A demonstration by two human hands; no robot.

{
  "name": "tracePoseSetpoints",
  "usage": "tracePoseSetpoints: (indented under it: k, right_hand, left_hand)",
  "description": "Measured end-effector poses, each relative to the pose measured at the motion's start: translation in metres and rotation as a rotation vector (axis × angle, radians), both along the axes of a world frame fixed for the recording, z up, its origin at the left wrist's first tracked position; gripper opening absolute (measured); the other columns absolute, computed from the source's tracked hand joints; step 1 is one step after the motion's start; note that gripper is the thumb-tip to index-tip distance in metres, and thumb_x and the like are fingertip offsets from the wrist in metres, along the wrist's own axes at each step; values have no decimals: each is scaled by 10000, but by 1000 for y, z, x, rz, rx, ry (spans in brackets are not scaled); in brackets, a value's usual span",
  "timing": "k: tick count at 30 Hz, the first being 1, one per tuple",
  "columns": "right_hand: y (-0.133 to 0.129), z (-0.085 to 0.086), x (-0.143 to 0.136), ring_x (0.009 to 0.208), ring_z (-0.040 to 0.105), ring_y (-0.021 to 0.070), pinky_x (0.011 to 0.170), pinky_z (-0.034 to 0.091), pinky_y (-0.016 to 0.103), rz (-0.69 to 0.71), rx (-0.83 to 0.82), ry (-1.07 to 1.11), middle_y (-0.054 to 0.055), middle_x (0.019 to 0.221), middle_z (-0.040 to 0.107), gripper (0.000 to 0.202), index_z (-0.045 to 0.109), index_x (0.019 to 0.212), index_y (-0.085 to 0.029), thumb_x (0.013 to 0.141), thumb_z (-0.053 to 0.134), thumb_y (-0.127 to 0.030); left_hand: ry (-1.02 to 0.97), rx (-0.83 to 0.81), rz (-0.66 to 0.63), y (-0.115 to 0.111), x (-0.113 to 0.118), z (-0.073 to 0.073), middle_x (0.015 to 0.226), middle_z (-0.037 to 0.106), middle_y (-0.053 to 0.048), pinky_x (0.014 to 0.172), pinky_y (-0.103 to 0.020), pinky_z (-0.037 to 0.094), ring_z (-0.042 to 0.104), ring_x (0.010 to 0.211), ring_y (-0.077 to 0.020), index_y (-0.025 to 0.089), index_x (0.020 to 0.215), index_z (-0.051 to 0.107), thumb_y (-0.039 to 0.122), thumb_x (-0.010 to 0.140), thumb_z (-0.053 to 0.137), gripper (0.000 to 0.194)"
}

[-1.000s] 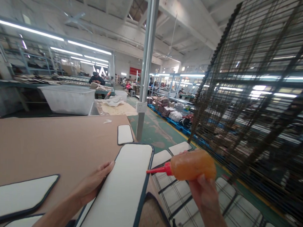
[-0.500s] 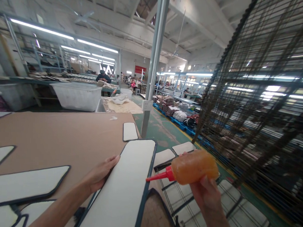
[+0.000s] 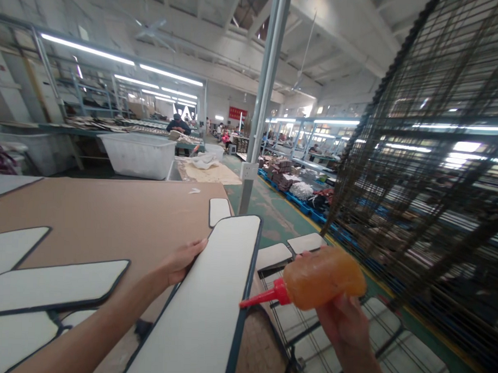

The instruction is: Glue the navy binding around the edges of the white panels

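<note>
A long white panel with a dark border [image 3: 213, 283] runs from the bottom of the view toward the table's far corner. My left hand [image 3: 186, 260] grips its left edge, thumb side up, with some fingers hidden beneath. In my right hand [image 3: 342, 315] is a squeeze bottle of amber liquid [image 3: 323, 277], tilted so its red nozzle [image 3: 265, 297] points left. The nozzle tip is at the panel's right dark border. A small white piece [image 3: 219, 212] lies just beyond the panel's far end.
More bordered panels [image 3: 61, 280] lie on the brown table [image 3: 121, 209] at left. Wire racks holding white pieces [image 3: 305, 319] stand below right, with a tall wire rack [image 3: 429, 160] beyond. A metal post [image 3: 262, 100] rises past the table. A person [image 3: 178, 124] sits far back.
The nozzle tip has moved down along the panel's right border, toward me. The view has shifted slightly, and my left hand still holds the panel's left edge.
</note>
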State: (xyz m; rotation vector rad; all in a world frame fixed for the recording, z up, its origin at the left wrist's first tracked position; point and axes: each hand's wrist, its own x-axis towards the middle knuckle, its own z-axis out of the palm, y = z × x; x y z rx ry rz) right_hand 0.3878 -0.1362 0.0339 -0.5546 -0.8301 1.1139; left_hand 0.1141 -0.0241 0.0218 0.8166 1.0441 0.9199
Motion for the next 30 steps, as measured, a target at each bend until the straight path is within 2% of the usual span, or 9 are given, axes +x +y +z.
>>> tracePoseSetpoints:
  k: [5, 11, 15, 22, 30]
  right_hand:
    - [-5, 1, -1, 1146, 551, 366, 1043, 286, 603, 10, 32, -23, 116, 1178, 655, 743, 536, 1266, -305, 590, 809, -449]
    - [-11, -10, 2, 1083, 598, 359, 1024, 315, 600, 32, 29, -5, 118, 1161, 664, 687, 540, 1264, -303, 636, 778, -449]
    - [-15, -10, 2, 1063, 611, 355, 1013, 334, 590, 38, 28, -23, 111, 1151, 670, 696, 543, 1260, -312, 623, 785, -455]
    - [-23, -2, -1, 1069, 607, 357, 996, 356, 590, 78, 54, -48, 109, 1135, 676, 677, 558, 1243, -318, 618, 786, -444]
    - [-28, -4, -4, 1065, 609, 358, 1006, 355, 575, 78, 51, -70, 109, 1118, 684, 664, 572, 1230, -310, 618, 773, -471]
  left_hand:
    - [11, 1, 1, 9, 1, 1, 549, 664, -28, 452, -242, 514, 611, 462, -150, 143, 737, 591, 188, 853, 543, 134]
    - [13, 9, 10, 17, 3, 6, 536, 661, -22, 457, -239, 524, 617, 460, -144, 141, 733, 590, 163, 889, 478, 193]
    - [14, 10, 21, 19, 5, 11, 548, 674, -31, 468, -253, 536, 622, 462, -148, 137, 748, 595, 153, 896, 458, 202]
    - [20, 12, 48, 24, 4, 15, 577, 699, -40, 445, -244, 530, 625, 455, -148, 133, 750, 600, 126, 877, 481, 175]
    - [2, -7, 78, 35, -3, 7, 563, 700, -27, 451, -248, 540, 633, 446, -158, 135, 805, 631, 171, 826, 582, 65]
